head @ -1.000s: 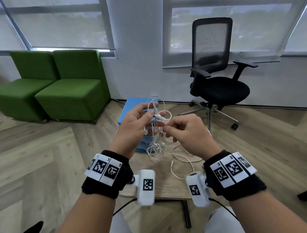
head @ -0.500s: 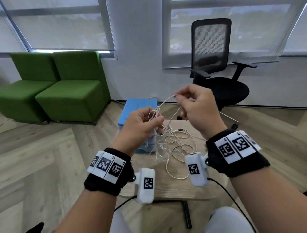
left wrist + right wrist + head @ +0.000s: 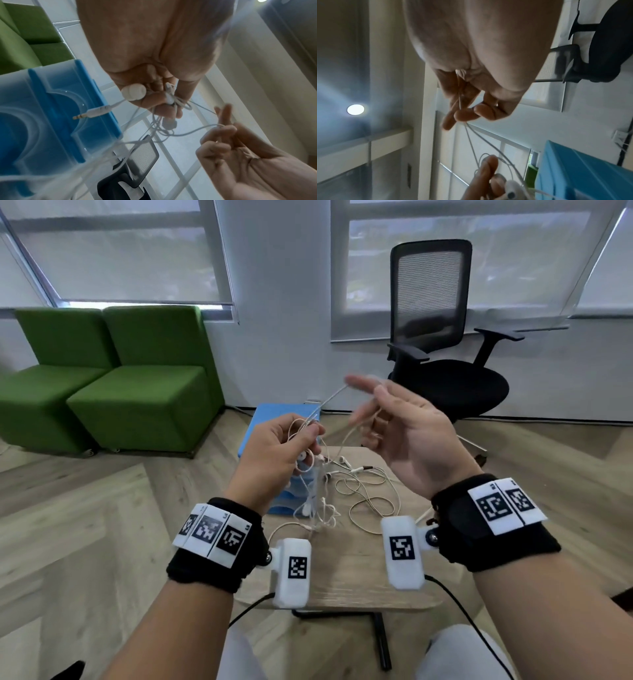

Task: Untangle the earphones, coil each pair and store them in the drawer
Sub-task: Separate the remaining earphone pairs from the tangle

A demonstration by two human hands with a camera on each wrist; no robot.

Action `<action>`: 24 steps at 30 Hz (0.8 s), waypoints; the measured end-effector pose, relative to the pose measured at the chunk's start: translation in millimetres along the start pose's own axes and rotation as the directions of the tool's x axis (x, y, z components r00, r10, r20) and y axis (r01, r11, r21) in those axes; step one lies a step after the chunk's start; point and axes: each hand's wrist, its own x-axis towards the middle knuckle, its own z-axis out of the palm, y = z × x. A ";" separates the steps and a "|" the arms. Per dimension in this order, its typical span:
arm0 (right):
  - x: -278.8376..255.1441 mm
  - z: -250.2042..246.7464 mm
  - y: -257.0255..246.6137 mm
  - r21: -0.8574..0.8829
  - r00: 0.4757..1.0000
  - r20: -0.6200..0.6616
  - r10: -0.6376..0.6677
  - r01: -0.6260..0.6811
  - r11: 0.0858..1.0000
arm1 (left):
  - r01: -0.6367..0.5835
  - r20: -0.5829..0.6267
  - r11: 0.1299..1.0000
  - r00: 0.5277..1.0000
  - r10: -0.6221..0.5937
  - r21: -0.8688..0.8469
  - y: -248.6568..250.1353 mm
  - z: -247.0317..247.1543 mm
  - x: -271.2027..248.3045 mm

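Now left hand (image 3: 277,453) grips tangled earphones (image 3: 318,494); right hand (image 3: 407,436) hooks 1 cord.

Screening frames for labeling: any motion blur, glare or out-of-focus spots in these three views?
Head view: right hand fingertips smeared by motion, left hand and table sharp, straight lines bowed by the wide angle. Left wrist view: blue drawer unit and nearest cable soft and hazy, audio plug crisp. Right wrist view: ceiling light flares, fingers slightly blurred.
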 end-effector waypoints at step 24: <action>21.1 3.6 10.0 -0.889 0.972 0.005 -0.235 0.112 0.444 | -0.120 0.039 0.982 0.993 0.115 0.147 20.9 9.9 13.5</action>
